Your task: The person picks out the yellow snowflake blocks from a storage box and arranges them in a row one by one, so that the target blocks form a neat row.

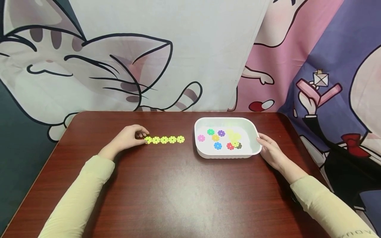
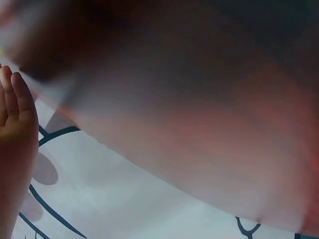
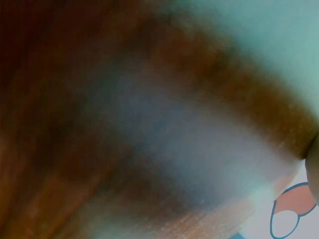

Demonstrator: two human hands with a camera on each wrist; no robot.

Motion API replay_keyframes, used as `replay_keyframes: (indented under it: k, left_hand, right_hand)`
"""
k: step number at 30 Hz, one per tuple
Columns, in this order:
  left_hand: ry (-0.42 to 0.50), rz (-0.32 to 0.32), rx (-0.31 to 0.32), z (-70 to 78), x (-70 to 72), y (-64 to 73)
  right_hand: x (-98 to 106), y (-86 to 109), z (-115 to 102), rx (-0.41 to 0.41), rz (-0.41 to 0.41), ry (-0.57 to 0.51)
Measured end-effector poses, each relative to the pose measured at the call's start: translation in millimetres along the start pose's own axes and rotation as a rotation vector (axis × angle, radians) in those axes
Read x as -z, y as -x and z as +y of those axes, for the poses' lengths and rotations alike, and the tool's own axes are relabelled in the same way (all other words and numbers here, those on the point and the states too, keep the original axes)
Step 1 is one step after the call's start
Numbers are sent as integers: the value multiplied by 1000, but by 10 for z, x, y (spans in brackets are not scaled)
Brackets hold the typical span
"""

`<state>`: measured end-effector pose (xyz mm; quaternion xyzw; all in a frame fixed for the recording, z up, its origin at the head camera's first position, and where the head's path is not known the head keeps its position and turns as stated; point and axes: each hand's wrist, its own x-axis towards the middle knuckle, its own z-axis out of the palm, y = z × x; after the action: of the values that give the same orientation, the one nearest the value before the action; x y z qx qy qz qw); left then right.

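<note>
Several yellow flower-shaped discs [image 1: 164, 139] lie in a straight row on the table, left of the white plastic tray. At the row's left end, my left hand [image 1: 126, 137] pinches the last yellow disc [image 1: 148, 140] between thumb and fingers. Only part of that hand [image 2: 17, 119] shows in the left wrist view. On the other side, my right hand [image 1: 272, 152] grips the right end of the white tray [image 1: 226, 155], thumb by the rim. Inside the tray lie loose flower discs: green, purple [image 1: 221, 133], pink [image 1: 201, 138], orange, blue [image 1: 218, 145], red, dark and yellow.
The brown wooden table [image 1: 178, 198] is glossy and reflects light. Behind its far edge hangs a cloth [image 1: 202, 49] printed with cartoon figures. Both wrist views are mostly blurred.
</note>
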<state>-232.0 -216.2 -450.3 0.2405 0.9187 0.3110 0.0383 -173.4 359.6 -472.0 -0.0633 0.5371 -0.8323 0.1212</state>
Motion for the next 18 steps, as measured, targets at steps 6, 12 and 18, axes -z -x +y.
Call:
replay_keyframes:
  k: [6, 12, 18]
  left_hand:
    - [44, 23, -39, 102, 26, -133]
    - [64, 15, -69, 262, -14, -329]
    - [63, 14, -118, 469, -74, -571]
  right_hand:
    - [-4, 7, 0, -11, 20, 19]
    - [-8, 14, 5, -11, 16, 11]
    - [-10, 9, 3, -8, 11, 17]
